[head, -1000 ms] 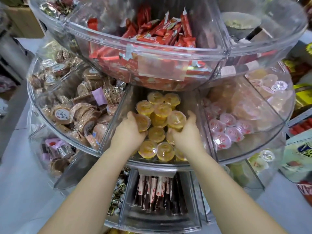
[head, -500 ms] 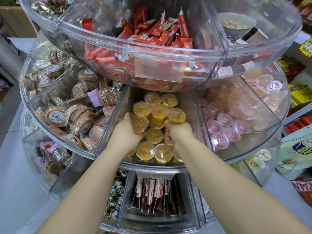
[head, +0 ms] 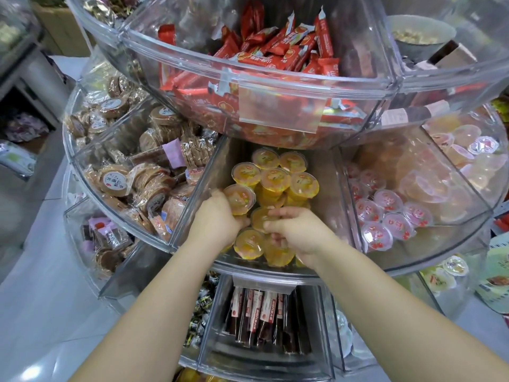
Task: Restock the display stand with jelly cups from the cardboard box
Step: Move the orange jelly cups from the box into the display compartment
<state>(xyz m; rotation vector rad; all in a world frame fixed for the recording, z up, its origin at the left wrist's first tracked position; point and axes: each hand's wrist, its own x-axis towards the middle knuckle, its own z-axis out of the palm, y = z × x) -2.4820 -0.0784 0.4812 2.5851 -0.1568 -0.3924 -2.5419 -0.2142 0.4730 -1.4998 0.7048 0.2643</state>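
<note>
I am arranging round yellow plastic jelly cups (head: pixel 272 188) in the middle wedge of the clear acrylic tiered display stand (head: pixel 275 274), centre frame. My left hand (head: pixel 217 219) grips one cup; my right hand (head: pixel 297 232) pinches another. Next, I judge, seat both level.

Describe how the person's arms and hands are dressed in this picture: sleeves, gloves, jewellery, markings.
Both forearms are bare as far as the frame shows, with no sleeve in view. The left hand and right hand wear no gloves. No watch, bracelet or ring shows on either, and no markings are visible.
</note>
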